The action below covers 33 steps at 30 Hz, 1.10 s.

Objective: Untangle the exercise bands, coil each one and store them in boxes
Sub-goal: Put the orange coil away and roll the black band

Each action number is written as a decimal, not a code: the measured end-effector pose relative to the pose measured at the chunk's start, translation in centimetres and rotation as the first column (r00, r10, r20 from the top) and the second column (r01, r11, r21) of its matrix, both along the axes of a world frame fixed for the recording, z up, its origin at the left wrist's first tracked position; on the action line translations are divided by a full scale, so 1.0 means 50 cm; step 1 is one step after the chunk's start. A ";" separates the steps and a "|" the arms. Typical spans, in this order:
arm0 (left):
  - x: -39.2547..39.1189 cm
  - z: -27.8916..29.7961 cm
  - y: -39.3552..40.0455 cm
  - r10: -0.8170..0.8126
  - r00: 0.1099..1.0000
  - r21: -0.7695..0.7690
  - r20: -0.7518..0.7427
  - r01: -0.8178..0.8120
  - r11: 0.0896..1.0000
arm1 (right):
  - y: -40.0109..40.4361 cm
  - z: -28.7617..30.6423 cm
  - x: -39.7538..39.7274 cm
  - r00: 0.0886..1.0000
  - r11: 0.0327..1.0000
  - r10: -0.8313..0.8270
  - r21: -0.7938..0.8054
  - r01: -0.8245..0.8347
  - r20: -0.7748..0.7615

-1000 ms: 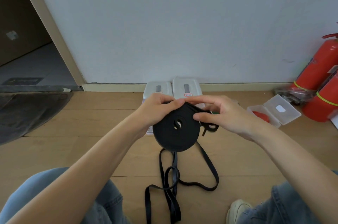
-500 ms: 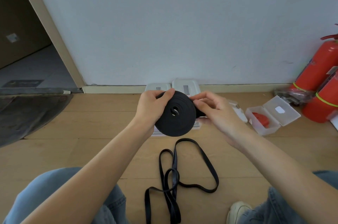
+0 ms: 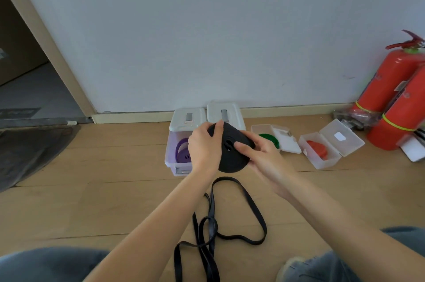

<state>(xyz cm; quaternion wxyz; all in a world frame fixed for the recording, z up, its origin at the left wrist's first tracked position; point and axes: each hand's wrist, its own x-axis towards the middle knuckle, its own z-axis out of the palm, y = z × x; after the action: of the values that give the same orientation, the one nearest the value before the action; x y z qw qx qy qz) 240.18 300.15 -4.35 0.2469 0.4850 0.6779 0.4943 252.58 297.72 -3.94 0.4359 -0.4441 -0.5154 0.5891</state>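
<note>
Both hands, left point(image 3: 203, 146) and right point(image 3: 257, 155), grip the coiled black band point(image 3: 232, 157); purple point(image 3: 182, 152), green point(image 3: 269, 140), red point(image 3: 318, 148) bands boxed; another black band point(image 3: 230, 222) loose on floor point(image 3: 92, 201).

We are facing a plain pale wall point(image 3: 207, 28) running above a cream skirting board point(image 3: 287, 110), with a light wooden plank floor point(image 3: 103, 201) stretching beneath us. A doorway point(image 3: 20, 88) is opening on the left beside a dark mat point(image 3: 30, 150), and two red fire extinguishers point(image 3: 391, 88) are leaning at the right
</note>
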 end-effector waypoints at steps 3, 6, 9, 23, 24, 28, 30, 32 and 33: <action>0.000 -0.066 0.037 -0.020 1.000 -0.064 -0.015 0.019 0.998 | 0.045 -0.054 0.000 0.997 1.000 -0.009 -0.029 0.012 0.080; -0.013 -0.157 0.082 -0.165 0.986 -0.221 0.012 0.164 0.962 | 0.097 -0.140 -0.003 0.979 0.991 -0.015 -0.128 0.042 0.204; -0.042 -0.236 0.142 -0.282 0.957 -0.323 0.072 0.290 0.901 | 0.174 -0.219 0.019 0.946 0.977 -0.063 -0.172 0.123 0.317; -0.109 -0.533 0.378 -0.656 0.411 -0.519 -0.633 0.403 0.754 | 0.510 -0.459 0.031 0.877 0.960 -0.037 -0.225 0.164 0.479; -0.109 -0.538 0.376 -0.642 0.400 -0.492 -0.654 0.419 0.763 | 0.524 -0.467 0.026 0.874 0.959 -0.023 -0.235 0.156 0.485; -0.118 -0.541 0.336 -0.544 0.558 -0.188 -0.627 0.569 0.801 | 0.562 -0.508 -0.004 0.820 0.952 0.029 -0.267 0.152 0.572; -0.122 -0.544 0.321 -0.566 0.610 -0.204 -0.555 0.560 0.803 | 0.562 -0.542 -0.020 0.740 0.947 0.075 -0.280 0.156 0.668; -0.127 -0.545 0.332 -0.571 0.650 -0.219 -0.501 0.543 0.811 | 0.560 -0.575 -0.035 0.672 0.946 0.119 -0.290 0.148 0.731; -0.128 -0.543 0.349 -0.562 0.664 -0.212 -0.493 0.535 0.818 | 0.560 -0.587 -0.040 0.649 0.949 0.125 -0.281 0.143 0.751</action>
<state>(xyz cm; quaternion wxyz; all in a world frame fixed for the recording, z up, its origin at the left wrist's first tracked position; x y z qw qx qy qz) 233.76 317.59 -31.51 0.1969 0.7776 0.5531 0.2250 250.56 325.74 -33.32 0.1058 -0.7162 -0.5468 0.4206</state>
